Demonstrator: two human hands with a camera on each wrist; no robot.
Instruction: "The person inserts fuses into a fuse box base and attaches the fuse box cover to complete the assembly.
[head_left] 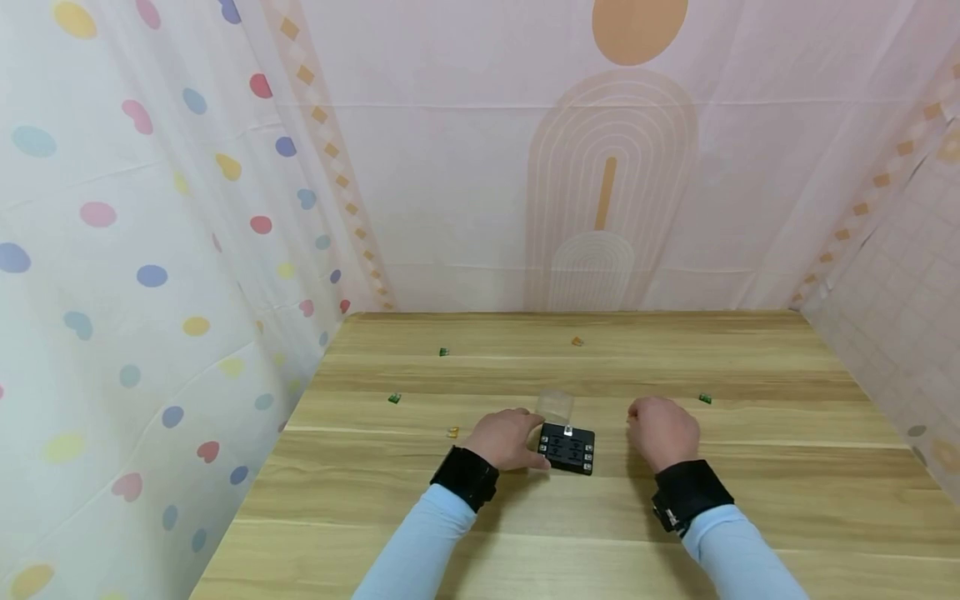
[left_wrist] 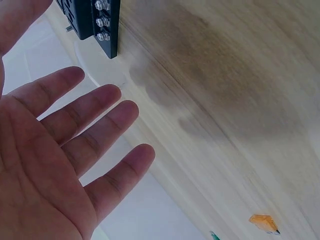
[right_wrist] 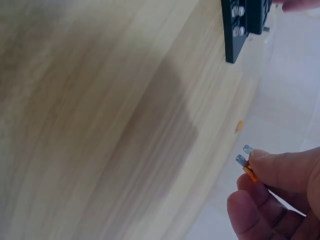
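A black fuse block (head_left: 567, 455) with metal screw terminals along its sides lies on the wooden table. Just behind it is a clear plastic cover (head_left: 555, 405). My left hand (head_left: 504, 440) is at the block's left side, thumb near its front corner; its fingers look extended in the left wrist view, with nothing in the palm. Whether the thumb touches the block I cannot tell. To the right of the block, my right hand (head_left: 664, 433) pinches an orange blade fuse (right_wrist: 251, 173) between thumb and fingers. Two metal prongs stick out from the grip.
Loose fuses lie scattered: green ones (head_left: 394, 398) at the left, another green fuse (head_left: 705, 398) at the right, an orange fuse (head_left: 577, 341) at the back and a yellow-orange fuse (head_left: 453, 432) beside my left hand. Patterned curtains (head_left: 450, 208) hang behind and beside the table.
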